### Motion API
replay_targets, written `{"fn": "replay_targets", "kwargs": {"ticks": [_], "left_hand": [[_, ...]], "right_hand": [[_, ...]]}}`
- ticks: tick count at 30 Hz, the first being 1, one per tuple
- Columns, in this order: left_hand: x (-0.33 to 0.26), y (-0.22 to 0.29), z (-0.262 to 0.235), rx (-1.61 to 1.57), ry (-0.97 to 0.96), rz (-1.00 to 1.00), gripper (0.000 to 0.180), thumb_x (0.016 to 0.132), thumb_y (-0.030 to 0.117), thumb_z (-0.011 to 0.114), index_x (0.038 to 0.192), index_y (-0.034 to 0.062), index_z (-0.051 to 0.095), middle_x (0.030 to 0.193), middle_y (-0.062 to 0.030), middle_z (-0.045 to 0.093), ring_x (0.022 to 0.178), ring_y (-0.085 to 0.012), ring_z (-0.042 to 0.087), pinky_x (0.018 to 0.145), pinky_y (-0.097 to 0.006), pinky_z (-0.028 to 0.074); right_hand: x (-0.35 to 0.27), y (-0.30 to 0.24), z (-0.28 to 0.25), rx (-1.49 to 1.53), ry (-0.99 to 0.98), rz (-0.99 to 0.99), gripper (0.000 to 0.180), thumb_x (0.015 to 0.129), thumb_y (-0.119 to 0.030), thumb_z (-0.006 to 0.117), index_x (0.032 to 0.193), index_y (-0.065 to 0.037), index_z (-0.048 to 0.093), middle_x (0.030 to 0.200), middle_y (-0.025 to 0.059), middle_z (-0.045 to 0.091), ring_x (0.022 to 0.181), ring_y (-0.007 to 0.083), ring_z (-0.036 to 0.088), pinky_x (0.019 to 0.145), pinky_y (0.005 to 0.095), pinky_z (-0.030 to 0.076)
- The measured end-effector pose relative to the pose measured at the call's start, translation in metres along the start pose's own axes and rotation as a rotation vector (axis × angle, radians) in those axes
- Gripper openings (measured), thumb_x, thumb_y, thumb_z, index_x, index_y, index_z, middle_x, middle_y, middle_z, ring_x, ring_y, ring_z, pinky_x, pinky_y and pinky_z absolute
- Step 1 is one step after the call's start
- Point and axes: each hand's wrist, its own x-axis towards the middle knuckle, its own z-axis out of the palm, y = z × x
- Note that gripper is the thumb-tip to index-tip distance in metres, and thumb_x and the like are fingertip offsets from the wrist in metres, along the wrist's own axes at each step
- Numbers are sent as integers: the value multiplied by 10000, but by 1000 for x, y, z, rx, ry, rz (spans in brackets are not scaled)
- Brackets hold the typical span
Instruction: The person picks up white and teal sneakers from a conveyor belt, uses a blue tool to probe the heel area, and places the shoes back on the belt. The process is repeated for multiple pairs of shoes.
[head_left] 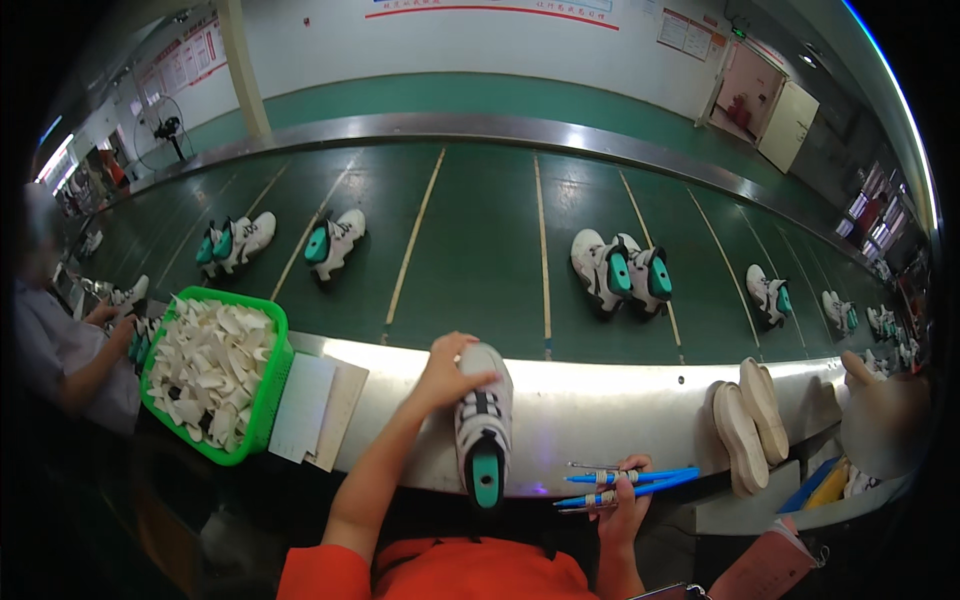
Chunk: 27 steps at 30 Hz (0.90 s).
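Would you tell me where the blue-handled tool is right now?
In the head view, the blue-handled tool lies in the right hand, low and right of centre, beside the white shoe that the left hand touches.

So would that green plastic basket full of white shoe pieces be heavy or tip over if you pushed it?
Probably light: the green plastic basket holds thin white insole-like pieces. It looks wide and low, so likely slides rather than tips. The heaped loose pieces might spill.

- A white wall sign (490,8) with red lines and blue print hangs along the top edge, above the green belt.
- White notices (686,32) with red headers sit on the wall to its right, near the doorway.
- Red-and-white posters (185,58) line the far left wall, behind the fan.
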Motion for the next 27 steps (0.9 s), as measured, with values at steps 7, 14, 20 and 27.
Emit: {"fn": "replay_targets", "kwargs": {"ticks": [7, 14, 20, 27], "left_hand": [[-58, -4, 20, -134, 118, -118, 961, 636, 631, 660, 1256, -47, 377, 1367, -245, 260, 1279, -389, 235, 1055, -438, 202], [-173, 17, 14, 126, 280, 824, 826, 740, 532, 599, 1361, 130, 231, 1368, -148, 248, 1277, -291, 270, 1053, -431, 197], [-153, 10, 9, 475, 92, 1319, 614, 796, 190, 588, 1299, 418, 319, 1332, -60, 351, 1220, -210, 368, 1056, -427, 231], [-116, 108, -45, -397, -70, 595, 668, 608, 122, 766, 1197, 104, 452, 1261, -176, 368, 1142, -346, 422, 979, -434, 341]], "right_hand": [[2, 12, -4, -57, 32, 89, 240, 824, -162, 548, 963, -70, 376, 627, 88, 519, 426, 123, 506, 332, 209, 386], [9, 23, -12, -2, 33, 165, 187, 855, -207, 497, 952, -84, 396, 621, 81, 520, 406, 108, 469, 314, 210, 356], [10, 18, -2, -13, 42, 169, 229, 865, -306, 469, 926, -91, 418, 629, 46, 486, 431, 93, 451, 317, 201, 331], [6, -15, 14, -8, 0, -54, 316, 848, -364, 473, 883, -57, 407, 661, 65, 434, 456, 112, 461, 384, 218, 376]]}}
